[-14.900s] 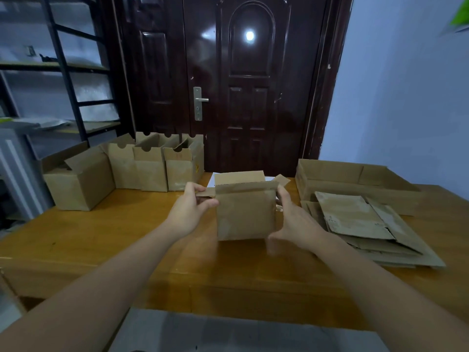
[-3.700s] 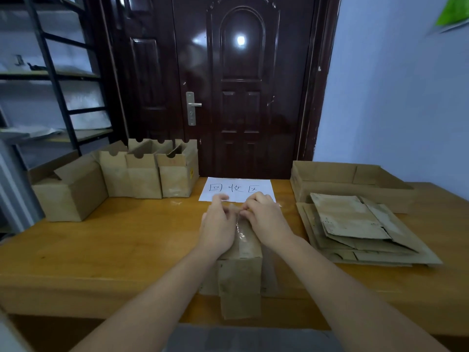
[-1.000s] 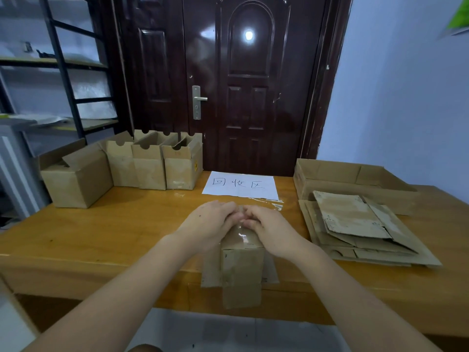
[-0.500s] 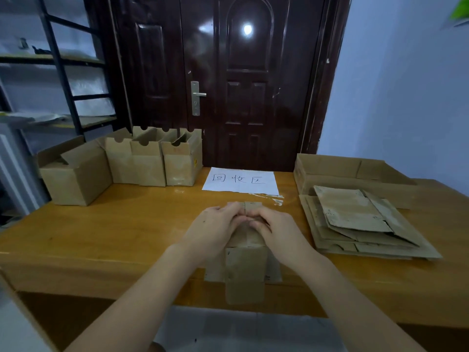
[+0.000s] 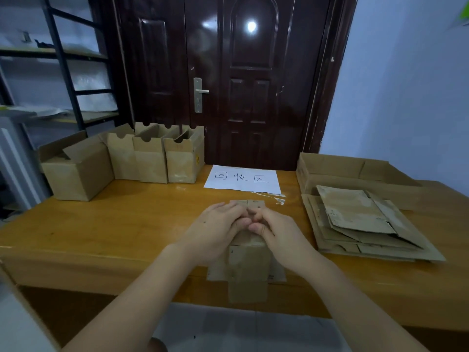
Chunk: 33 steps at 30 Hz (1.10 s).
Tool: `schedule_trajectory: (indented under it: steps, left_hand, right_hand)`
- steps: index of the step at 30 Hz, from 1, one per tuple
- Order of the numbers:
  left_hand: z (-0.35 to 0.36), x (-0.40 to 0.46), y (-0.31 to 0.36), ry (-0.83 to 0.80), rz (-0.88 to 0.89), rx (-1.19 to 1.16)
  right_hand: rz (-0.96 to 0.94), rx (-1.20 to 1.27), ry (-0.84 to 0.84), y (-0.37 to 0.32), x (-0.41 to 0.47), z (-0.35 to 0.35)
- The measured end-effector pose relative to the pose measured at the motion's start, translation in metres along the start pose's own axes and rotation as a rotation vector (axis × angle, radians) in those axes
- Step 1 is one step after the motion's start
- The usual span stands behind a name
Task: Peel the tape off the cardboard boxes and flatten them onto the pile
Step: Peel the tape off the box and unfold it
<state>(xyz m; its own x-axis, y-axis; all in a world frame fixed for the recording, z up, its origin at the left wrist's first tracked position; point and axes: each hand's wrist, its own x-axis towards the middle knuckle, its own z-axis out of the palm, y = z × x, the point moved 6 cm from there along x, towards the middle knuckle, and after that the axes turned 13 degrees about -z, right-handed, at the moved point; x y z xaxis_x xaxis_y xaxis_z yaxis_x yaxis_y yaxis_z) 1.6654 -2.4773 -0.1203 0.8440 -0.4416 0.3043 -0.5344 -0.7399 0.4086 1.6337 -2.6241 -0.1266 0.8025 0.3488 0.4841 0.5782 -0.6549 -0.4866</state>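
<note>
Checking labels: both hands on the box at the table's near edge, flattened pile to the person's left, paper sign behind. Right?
Not quite. In the head view the flattened pile lies to the person's right. Both hands, left hand and right hand, are on the box, with the paper sign behind.

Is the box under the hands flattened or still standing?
Flattened, nearly: the box lies on the table, flaps spread sideways, under both hands.

Both hands are resting on a small cardboard box lying at the near edge of the wooden table: the left hand and right hand are meeting thumb to thumb (fingers curled on its top). A pile of flattened boxes is lying to the right.
</note>
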Motion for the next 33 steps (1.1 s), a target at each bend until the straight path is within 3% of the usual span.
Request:
schedule_trajectory:
  steps: [4,7,11,15,21,29,33]
  left_hand:
    - [0.002,-0.007,-0.003,-0.07,-0.042,-0.194]
    - [0.007,-0.011,-0.002,-0.043,-0.024,-0.136]
    - [0.008,-0.008,0.003,0.106,0.046,-0.015]
    - [0.013,-0.004,0.01,0.25,0.104,0.056]
    - [0.01,-0.007,0.009,0.081,0.081,-0.043]
    - [0.011,-0.014,0.015,0.15,0.108,-0.013]
    - [0.014,-0.017,0.011,0.107,0.086,-0.016]
  right_hand:
    - [-0.047,0.046,0.046,-0.003,-0.005,-0.001]
    - [-0.03,0.073,0.086,-0.004,-0.007,-0.006]
    - [-0.014,0.047,-0.009,-0.003,-0.012,-0.008]
    - [-0.016,0.024,0.055,0.002,-0.013,-0.013]
    - [-0.019,-0.004,0.103,0.011,-0.013,-0.015]
    - [-0.05,0.06,0.032,0.011,-0.02,-0.01]
    - [-0.054,0.074,0.076,0.009,-0.02,-0.01]
